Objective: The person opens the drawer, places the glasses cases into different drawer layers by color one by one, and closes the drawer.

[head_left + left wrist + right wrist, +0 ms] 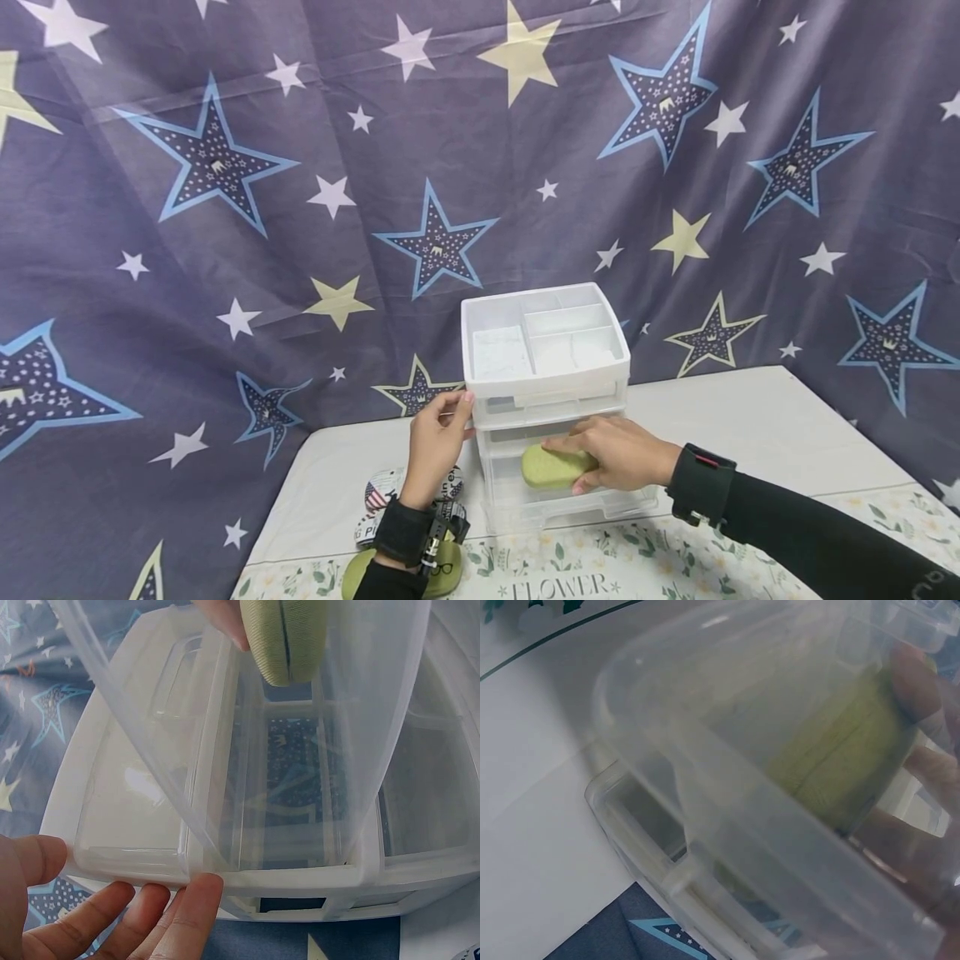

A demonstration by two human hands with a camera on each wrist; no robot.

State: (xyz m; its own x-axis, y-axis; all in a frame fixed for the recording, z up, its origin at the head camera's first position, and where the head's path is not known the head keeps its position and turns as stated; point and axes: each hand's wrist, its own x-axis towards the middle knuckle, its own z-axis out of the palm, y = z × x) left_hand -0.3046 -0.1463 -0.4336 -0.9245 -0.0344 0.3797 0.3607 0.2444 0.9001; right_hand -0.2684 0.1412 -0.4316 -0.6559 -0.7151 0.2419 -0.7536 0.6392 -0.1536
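Note:
A white drawer unit with a divided tray on top stands on the table. Its lower clear drawer is pulled out. Over that drawer my right hand holds a green glasses case between thumb and fingers. The case's zipper side shows in the left wrist view, between the drawer's clear walls; in the right wrist view, it shows blurred through the plastic. My left hand touches the unit's left side, its thumb near the upper front corner and its other fingers spread along the side panel.
Beneath my left wrist lies another green case with a glasses print. Behind it is a printed black-and-white item with a flag motif, partly hidden by the arm. A flower-patterned cloth covers the table front; a star-patterned curtain hangs behind.

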